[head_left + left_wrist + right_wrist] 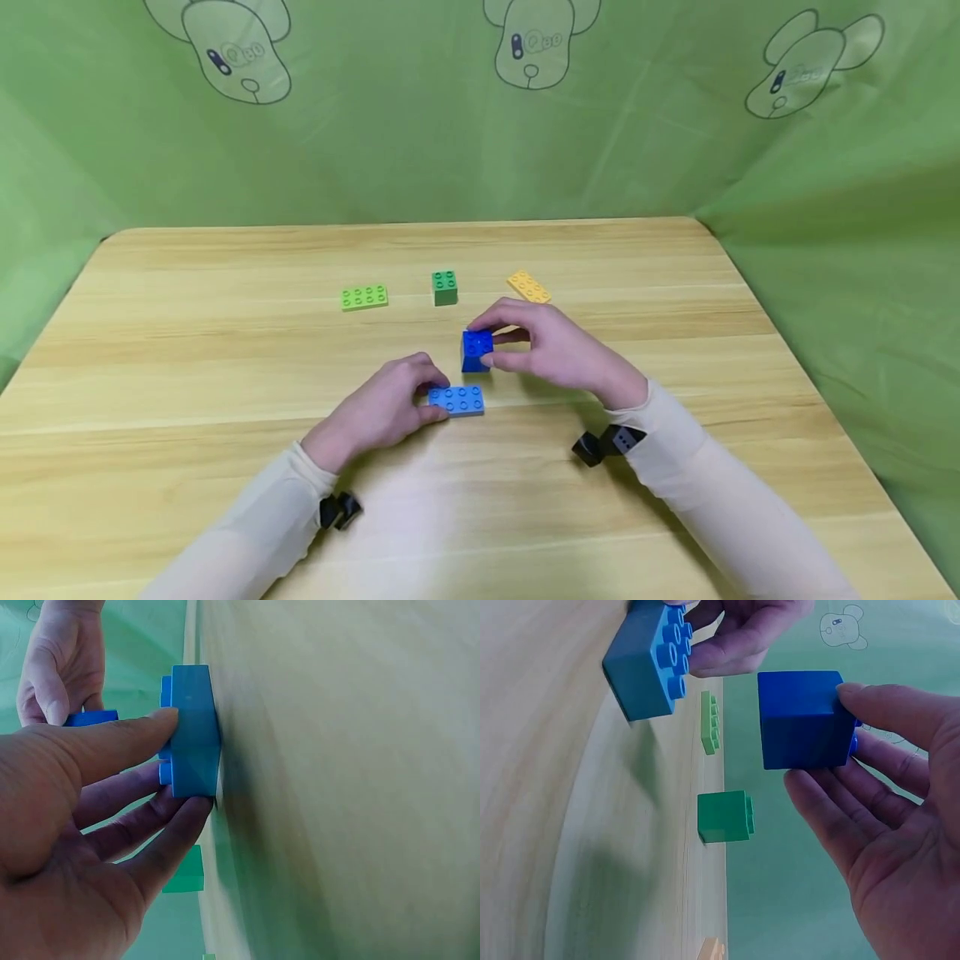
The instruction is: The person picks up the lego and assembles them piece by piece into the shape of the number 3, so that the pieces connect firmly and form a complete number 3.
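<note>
One light-blue brick (463, 402) sits pinched in the left hand (382, 406); loosened fingertips (853, 693) could drop the right hand's (557, 343) pinched dark-blue brick (802, 724).

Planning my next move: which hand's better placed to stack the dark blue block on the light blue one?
Probably right: the right hand grips the dark block, close to the light block, which the left hand holds.

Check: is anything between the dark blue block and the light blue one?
Nothing visible stands between the dark blue block and the light blue block; the left hand grips the latter's left end.
</note>
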A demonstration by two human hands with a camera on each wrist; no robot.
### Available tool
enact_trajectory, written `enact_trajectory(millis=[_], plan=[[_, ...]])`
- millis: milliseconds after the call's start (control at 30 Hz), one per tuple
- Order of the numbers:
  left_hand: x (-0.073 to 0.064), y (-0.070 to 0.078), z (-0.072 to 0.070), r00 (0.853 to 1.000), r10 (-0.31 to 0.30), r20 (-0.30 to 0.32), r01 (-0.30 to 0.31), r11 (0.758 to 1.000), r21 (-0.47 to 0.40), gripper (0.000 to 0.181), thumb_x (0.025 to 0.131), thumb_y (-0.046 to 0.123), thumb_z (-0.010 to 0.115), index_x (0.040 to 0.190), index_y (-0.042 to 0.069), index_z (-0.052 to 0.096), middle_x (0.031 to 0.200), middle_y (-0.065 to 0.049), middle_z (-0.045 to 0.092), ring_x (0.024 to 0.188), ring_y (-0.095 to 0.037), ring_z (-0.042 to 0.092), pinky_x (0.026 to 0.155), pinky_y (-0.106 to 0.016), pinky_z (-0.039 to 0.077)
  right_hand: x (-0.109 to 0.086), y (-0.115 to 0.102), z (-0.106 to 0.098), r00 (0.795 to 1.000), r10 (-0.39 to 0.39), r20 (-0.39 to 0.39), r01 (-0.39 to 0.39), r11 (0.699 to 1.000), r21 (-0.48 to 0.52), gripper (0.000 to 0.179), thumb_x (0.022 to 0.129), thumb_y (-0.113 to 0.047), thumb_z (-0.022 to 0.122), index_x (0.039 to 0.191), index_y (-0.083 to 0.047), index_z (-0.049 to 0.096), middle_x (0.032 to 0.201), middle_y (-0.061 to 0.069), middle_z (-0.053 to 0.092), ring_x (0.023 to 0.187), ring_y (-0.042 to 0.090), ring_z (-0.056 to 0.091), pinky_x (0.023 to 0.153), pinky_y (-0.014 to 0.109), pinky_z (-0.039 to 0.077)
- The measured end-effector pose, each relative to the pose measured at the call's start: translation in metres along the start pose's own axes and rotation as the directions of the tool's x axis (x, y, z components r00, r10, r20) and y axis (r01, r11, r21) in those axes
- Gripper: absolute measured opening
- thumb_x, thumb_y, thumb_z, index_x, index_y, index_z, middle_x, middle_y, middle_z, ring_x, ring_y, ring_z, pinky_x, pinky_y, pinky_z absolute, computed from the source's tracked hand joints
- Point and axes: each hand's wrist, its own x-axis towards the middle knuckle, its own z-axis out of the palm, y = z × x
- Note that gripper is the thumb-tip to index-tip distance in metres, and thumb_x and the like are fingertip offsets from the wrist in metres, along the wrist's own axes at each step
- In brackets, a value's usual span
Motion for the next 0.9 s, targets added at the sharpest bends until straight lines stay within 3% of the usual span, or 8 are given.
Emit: enact_trajectory(millis=[600,900], plan=[[0.001,-0.001,0.001,1.0,0.019,0.004,-0.019,1.0,0.006,0.029,0.085,0.014,0.079,0.109,0.001,0.071,0.098,-0.002,0.062,0.085,-0.018,0.056,0.079,-0.031,0.049,-0.013,-0.001,0.011,0.995,-0.094,0.045,0.094,0.996,-0.006,0.031,0.088,-0.013,0.076,0.118,-0.012,0.067,0.113,-0.007,0.063,0.105,0.012,0.058,0.091,0.036,0.051],[0.001,0.0,0.001,0.999,0.032,0.005,-0.033,0.999,0.022,0.029,0.085,0.015,0.079,0.109,0.001,0.071,0.096,-0.001,0.06,0.084,-0.018,0.056,0.078,-0.031,0.049,-0.016,0.003,0.017,0.996,-0.067,0.064,0.067,0.998,0.016,0.031,0.089,-0.015,0.076,0.118,-0.014,0.066,0.113,-0.009,0.062,0.105,0.012,0.057,0.091,0.035,0.051]])
